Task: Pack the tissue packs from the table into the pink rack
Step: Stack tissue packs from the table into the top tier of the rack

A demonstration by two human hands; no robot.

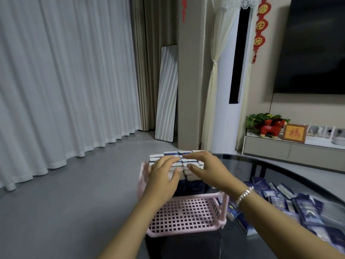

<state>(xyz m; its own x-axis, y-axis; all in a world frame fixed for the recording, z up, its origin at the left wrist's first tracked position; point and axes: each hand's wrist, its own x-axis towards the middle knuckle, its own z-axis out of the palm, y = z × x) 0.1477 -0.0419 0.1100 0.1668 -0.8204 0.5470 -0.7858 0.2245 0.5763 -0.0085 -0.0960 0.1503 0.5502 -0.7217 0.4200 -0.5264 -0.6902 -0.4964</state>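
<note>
Hiding much of racked packs [186,153]: hands [162,176].

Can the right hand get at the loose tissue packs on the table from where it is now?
Probably yes. The right hand rests open on the packed rows in the pink rack, and the loose tissue packs lie uncovered just to its right.

Dim, even indoor light with soft shadows, faint glare on the glossy dark surface [242,166], overall softness and bowed wide-angle edges.
</note>
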